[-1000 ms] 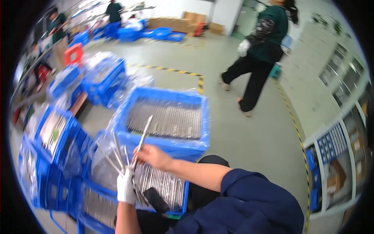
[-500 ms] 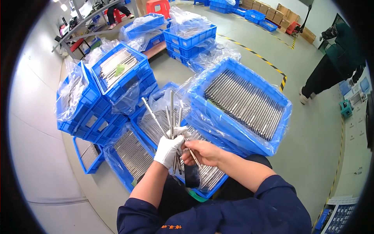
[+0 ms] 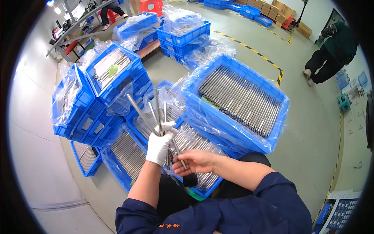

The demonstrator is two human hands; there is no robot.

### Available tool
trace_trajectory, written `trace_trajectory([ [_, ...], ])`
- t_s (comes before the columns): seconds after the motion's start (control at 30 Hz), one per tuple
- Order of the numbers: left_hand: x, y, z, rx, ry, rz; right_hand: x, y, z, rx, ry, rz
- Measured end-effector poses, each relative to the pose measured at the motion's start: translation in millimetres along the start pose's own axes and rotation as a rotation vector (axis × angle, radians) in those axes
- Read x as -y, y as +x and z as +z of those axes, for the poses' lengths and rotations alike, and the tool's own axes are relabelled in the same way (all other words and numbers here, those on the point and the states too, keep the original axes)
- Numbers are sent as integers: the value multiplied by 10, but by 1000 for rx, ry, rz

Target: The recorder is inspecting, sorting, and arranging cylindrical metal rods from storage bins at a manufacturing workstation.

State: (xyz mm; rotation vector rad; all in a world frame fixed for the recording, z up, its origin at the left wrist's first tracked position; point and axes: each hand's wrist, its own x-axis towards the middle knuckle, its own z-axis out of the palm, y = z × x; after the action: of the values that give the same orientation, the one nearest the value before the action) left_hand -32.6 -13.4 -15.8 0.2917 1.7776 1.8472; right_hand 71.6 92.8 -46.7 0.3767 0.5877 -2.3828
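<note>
My left hand (image 3: 157, 149), in a white glove, is closed round several slim metal rods (image 3: 137, 107). Their upper ends fan out above the fist and their lower ends show below it. The bare fingers of my right hand (image 3: 195, 160) are curled at the lower part of one slanting metal rod (image 3: 178, 151). Both hands hover over a blue plastic bin (image 3: 210, 194) lined with clear film, where more rods (image 3: 208, 177) lie side by side. A dark object (image 3: 190, 180) below my right hand is partly hidden.
A large blue bin full of rods (image 3: 241, 101) stands to the right, draped in plastic film. Stacked blue bins (image 3: 83, 113) rise at the left, with more (image 3: 183, 39) behind. A person in dark clothes (image 3: 331, 54) is at the far right, beyond yellow-black floor tape (image 3: 269, 62).
The rods in my left hand have tilted and spread differently. My right hand has shifted slightly down and left along a rod. The person at far right has moved a little.
</note>
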Motion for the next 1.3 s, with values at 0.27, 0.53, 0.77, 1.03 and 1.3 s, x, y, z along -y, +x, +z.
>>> trace_trajectory([
  [0.27,25,258,-305,-26,-387,-9,52,-192,239,24,-595,-58],
  [0.53,-37,-40,-64,377,-101,-288,710,-291,-61,-550,-728,-859],
  [0.77,18,-198,189,577,161,-345,903,-524,-114,-232,-376,-926],
  [1.03,44,-251,162,560,202,-305,623,-360,64,-974,-1307,-1308],
  [1.3,4,-250,198,564,184,-333,695,-375,33,-997,-1496,-1433],
])
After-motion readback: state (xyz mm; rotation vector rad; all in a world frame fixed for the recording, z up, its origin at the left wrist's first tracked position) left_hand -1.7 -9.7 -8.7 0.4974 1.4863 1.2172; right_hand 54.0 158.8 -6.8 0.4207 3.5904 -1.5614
